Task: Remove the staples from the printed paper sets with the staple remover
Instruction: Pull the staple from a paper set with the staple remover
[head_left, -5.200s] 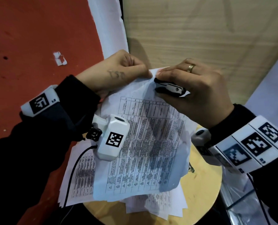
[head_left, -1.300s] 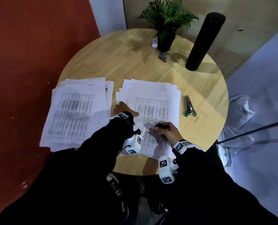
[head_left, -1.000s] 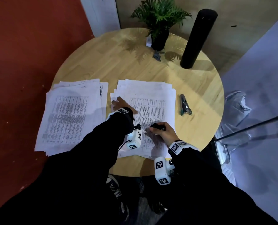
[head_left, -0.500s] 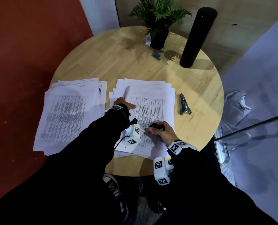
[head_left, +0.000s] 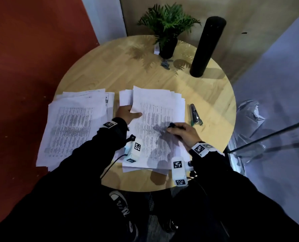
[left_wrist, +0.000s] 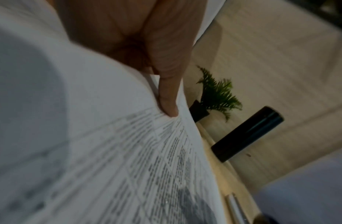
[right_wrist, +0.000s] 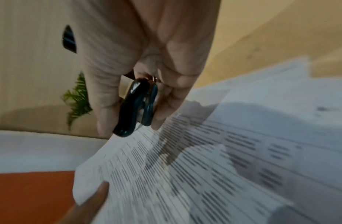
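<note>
Two piles of printed paper sets lie on the round wooden table (head_left: pixel 110 70). My left hand (head_left: pixel 133 112) pinches the left edge of the top paper set (head_left: pixel 159 119) of the right pile, and that edge curls up off the pile. In the left wrist view the thumb (left_wrist: pixel 168 94) lies on the printed sheet (left_wrist: pixel 112 151); the fingers below are hidden. My right hand (head_left: pixel 171 128) rests on the same set and grips the black staple remover (head_left: pixel 172 125), seen in the right wrist view as the staple remover (right_wrist: pixel 137 106) with its jaws together above the paper (right_wrist: pixel 204 166).
The left pile (head_left: pixel 73 126) reaches the table's left rim. A silver stapler (head_left: pixel 195 115) lies right of the right pile. A potted plant (head_left: pixel 167 32), a tall black cylinder (head_left: pixel 208 46) and small grey metal bits (head_left: pixel 166 63) stand at the back. A crumpled bag (head_left: pixel 249 116) is on the floor.
Since the close-up staple pull, the papers are back on the table. Over the last second my left hand has taken the top set's left edge and lifted it; the right hand has barely moved.
</note>
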